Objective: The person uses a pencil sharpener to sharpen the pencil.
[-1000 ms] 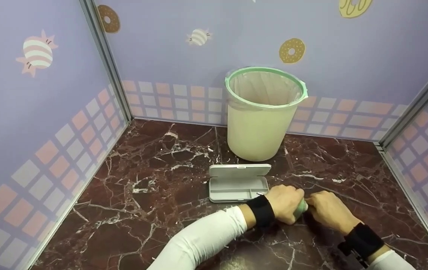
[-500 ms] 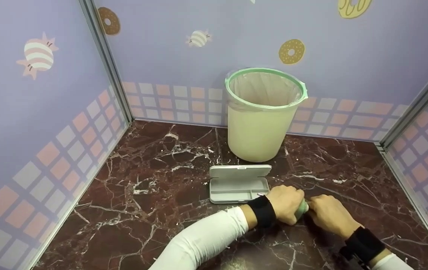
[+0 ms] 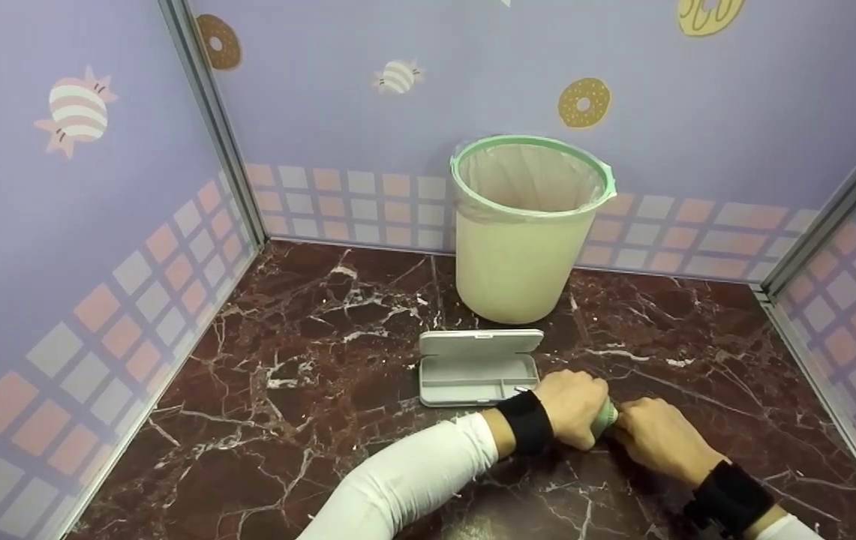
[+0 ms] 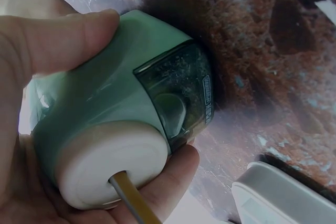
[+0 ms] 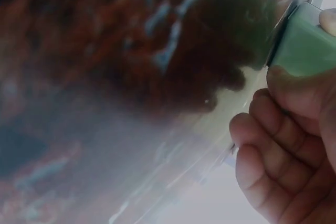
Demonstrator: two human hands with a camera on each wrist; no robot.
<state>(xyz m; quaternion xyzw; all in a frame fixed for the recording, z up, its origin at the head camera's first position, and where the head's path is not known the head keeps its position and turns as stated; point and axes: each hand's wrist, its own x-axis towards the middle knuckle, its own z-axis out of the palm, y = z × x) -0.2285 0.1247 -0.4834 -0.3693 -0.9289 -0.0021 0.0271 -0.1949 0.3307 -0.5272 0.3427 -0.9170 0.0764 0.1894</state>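
My left hand grips a green pencil sharpener against the dark marble-patterned surface. Its smoky clear shavings drawer and pale round front show in the left wrist view. A yellowish pencil sticks out of the hole in that front. At the sharpener's opposite end is my right hand, its fingers curled and its thumb against the sharpener's end. The crank part that these fingers hold is hidden. Left of the hands lies a pale pencil case, lid raised, with compartments inside.
A cream bin with a green rim and plastic liner stands behind the pencil case. Patterned purple wall panels enclose the surface at the back and both sides.
My right hand has shifted slightly down and toward me at the sharpener's end. The left hand keeps its hold, and the case and bin stay put.
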